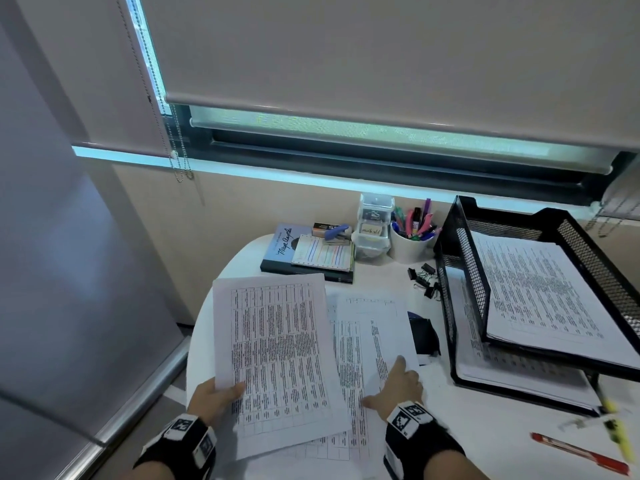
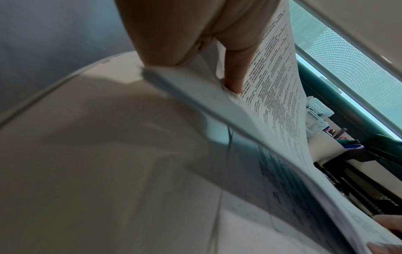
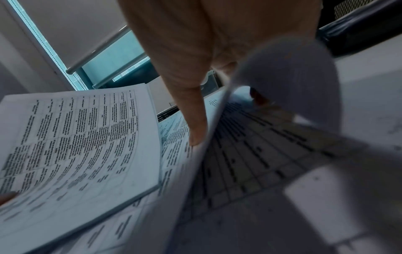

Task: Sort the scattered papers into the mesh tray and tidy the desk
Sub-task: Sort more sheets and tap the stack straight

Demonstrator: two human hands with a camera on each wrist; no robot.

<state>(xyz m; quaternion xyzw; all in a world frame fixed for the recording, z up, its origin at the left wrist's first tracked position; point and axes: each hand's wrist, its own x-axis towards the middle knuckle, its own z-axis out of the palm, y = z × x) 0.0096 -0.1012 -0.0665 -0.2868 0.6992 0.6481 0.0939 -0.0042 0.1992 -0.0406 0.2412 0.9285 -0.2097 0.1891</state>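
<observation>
Cool, bluish daylight enters through the uncovered strip of window (image 1: 346,133) below the lowered blind (image 1: 381,46) — the room itself stays dim. The head view is fairly sharp at centre and bends at its edges. Both wrist views are dark, blue-tinted and strongly warped; the near paper edge (image 3: 282,86) smears into blur, and a soft shadow falls across the desk (image 2: 87,154).

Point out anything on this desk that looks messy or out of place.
Binder clips lie scattered beside the mesh tray. A red pen and a yellow highlighter lie loose near the desk's right edge, not in the pen cup. Loose sheets overlap crookedly under the right hand.
</observation>
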